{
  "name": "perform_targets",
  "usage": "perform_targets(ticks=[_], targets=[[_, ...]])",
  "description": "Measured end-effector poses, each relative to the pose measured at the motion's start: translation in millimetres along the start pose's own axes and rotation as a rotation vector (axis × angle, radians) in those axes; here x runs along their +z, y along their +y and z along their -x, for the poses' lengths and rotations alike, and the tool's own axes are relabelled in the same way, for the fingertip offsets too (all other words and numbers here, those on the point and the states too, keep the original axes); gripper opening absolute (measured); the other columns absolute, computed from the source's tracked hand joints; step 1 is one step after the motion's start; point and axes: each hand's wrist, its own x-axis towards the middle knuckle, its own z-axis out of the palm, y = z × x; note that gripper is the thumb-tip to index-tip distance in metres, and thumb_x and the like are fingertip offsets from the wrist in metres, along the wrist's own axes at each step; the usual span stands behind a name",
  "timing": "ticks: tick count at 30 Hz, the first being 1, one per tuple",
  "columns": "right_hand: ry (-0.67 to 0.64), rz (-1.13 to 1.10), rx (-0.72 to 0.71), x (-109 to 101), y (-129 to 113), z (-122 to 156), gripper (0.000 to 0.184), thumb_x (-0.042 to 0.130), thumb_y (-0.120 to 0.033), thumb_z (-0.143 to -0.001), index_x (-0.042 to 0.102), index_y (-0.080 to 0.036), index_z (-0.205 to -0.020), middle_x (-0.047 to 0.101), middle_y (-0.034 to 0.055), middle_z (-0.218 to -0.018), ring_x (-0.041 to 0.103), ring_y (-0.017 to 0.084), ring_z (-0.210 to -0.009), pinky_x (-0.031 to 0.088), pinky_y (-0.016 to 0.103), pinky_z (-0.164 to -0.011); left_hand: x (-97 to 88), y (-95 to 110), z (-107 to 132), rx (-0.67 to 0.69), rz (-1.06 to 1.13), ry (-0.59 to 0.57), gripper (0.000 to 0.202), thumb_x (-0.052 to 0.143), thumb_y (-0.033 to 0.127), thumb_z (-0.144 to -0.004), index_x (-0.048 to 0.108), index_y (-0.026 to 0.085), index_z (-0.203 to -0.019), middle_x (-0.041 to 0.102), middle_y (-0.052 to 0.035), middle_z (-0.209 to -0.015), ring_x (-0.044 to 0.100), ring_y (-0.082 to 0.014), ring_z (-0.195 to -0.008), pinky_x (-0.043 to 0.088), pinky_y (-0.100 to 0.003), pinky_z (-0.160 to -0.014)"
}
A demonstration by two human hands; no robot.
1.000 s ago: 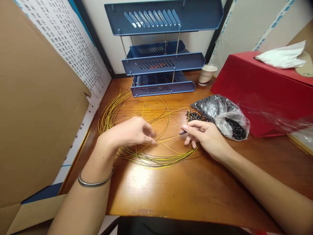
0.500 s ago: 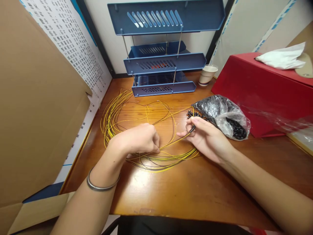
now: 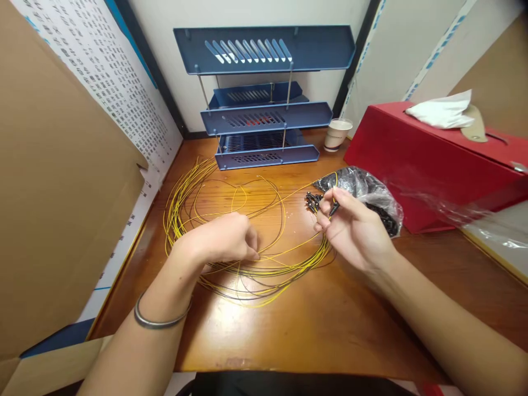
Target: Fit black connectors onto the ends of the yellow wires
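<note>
A loose coil of thin yellow and black wire (image 3: 305, 265) lies spread on the wooden table. My left hand (image 3: 226, 239) rests over the near-left part of the coil, its fingertips pinched on a strand. Raised at the coil's right side, my right hand (image 3: 350, 225) has its fingers curled round a small black connector (image 3: 334, 208) with yellow wire running from it. Just behind that hand sits a small heap of black connectors (image 3: 312, 202). A clear plastic bag (image 3: 350, 181) full of black pieces lies beyond, partly hidden by the hand.
A blue tiered letter tray (image 3: 268, 159) stands at the back, with a paper cup (image 3: 338, 135) beside it. The red box (image 3: 424, 159) with tissue on top fills the right. Cardboard (image 3: 61, 192) walls the left side. The table's front edge (image 3: 289, 371) runs near my body.
The view has shifted slightly. My right hand has lifted the black connector and closed its fingers more around it. My left hand keeps its pinch over the coil.
</note>
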Motion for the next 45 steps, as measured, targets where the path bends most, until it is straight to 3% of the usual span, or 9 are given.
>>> perform_targets(ticks=[7,11,17,24,30,36,39,42,45], targets=[[-0.06,-0.026,-0.018,10.7,9.1,4.0,0.019,0.06,-0.04,-0.091,0.051,-0.024,-0.083,0.047,-0.0041,-0.067,0.049,0.013,-0.057,0.05,0.032,-0.072,-8.2,-1.7,1.9,0.047,-0.007,0.012,0.023,0.054,0.024,-0.081,0.074,0.02,-0.072,0.068,0.0015,-0.067,0.056,-0.0131,-0.059,0.04,-0.022,-0.058],[-0.131,-0.007,0.018,19.6,25.9,10.7,0.024,0.057,-0.042,-0.091,0.049,-0.023,-0.08,0.047,-0.0056,-0.063,0.038,0.01,-0.048,0.047,0.031,-0.068,-13.2,0.9,2.4,0.025,-0.021,0.05,0.024,0.054,0.025,-0.083,0.078,0.022,-0.084,0.074,0.0013,-0.077,0.063,-0.0152,-0.069,0.043,-0.022,-0.063],[-0.23,0.437,-0.09,30.7,37.7,23.3,0.034,0.052,-0.046,-0.098,0.045,-0.021,-0.075,0.042,-0.0034,-0.068,0.038,0.012,-0.061,0.03,0.026,-0.057,-14.9,-1.2,23.8,-0.057,-0.082,0.236,0.023,0.058,0.03,-0.086,0.08,0.023,-0.091,0.078,0.0001,-0.085,0.068,-0.0163,-0.071,0.047,-0.023,-0.064],[-0.265,0.924,-0.261,40.2,46.3,28.0,0.04,0.042,-0.038,-0.104,0.042,-0.02,-0.068,0.046,-0.0027,-0.064,0.041,0.013,-0.061,0.029,0.029,-0.061,23.6,-11.2,60.0,-0.178,-0.184,0.516,0.023,0.057,0.038,-0.09,0.078,0.029,-0.095,0.078,0.0005,-0.093,0.07,-0.0214,-0.08,0.049,-0.03,-0.073],[-0.174,1.173,-0.519,34.6,49.9,25.7,0.044,0.037,-0.035,-0.105,0.032,-0.021,-0.063,0.042,-0.0009,-0.062,0.038,0.014,-0.059,0.025,0.032,-0.063,52.5,-8.5,63.8,-0.262,-0.149,0.694,0.022,0.053,0.037,-0.093,0.073,0.028,-0.1,0.075,0.0002,-0.105,0.069,-0.0222,-0.09,0.049,-0.034,-0.08],[-0.12,1.029,-0.211,28.3,48.6,23.8,0.062,0.037,-0.057,-0.101,0.042,-0.02,-0.053,0.046,-0.0008,-0.049,0.042,0.012,-0.049,0.028,0.03,-0.057,53.8,-21.0,63.0,-0.219,-0.148,0.71,0.02,0.052,0.027,-0.093,0.071,0.029,-0.095,0.073,0.0021,-0.102,0.068,-0.0201,-0.088,0.049,-0.035,-0.081],[-0.109,0.814,-0.008,26.6,40.6,19.1,0.061,0.051,-0.063,-0.093,0.04,-0.021,-0.05,0.045,-0.0023,-0.045,0.04,0.01,-0.044,0.031,0.027,-0.052,56.2,-29.8,63.2,-0.087,-0.086,0.846,0.02,0.052,0.024,-0.094,0.072,0.026,-0.096,0.073,0.001,-0.101,0.066,-0.0186,-0.093,0.049,-0.032,-0.082],[-0.14,0.647,0.107,31.4,29.4,13.6,0.054,0.081,-0.046,-0.07,0.035,-0.022,-0.056,0.042,-0.0076,-0.044,0.045,0.009,-0.042,0.034,0.024,-0.048,61.2,-32.1,59.5,0.009,-0.043,0.994,0.017,0.055,0.021,-0.094,0.072,0.022,-0.096,0.074,-0.0013,-0.098,0.064,-0.018,-0.093,0.049,-0.031,-0.085],[-0.123,0.519,0.186,40.5,23.5,10.4,0.049,0.084,-0.032,-0.061,0.036,-0.023,-0.064,0.044,-0.0108,-0.046,0.049,0.01,-0.04,0.033,0.022,-0.043,66.0,-30.6,53.5,0.047,-0.054,1.039,0.016,0.057,0.019,-0.094,0.072,0.019,-0.098,0.075,-0.0023,-0.094,0.062,-0.0182,-0.09,0.048,-0.033,-0.085]])
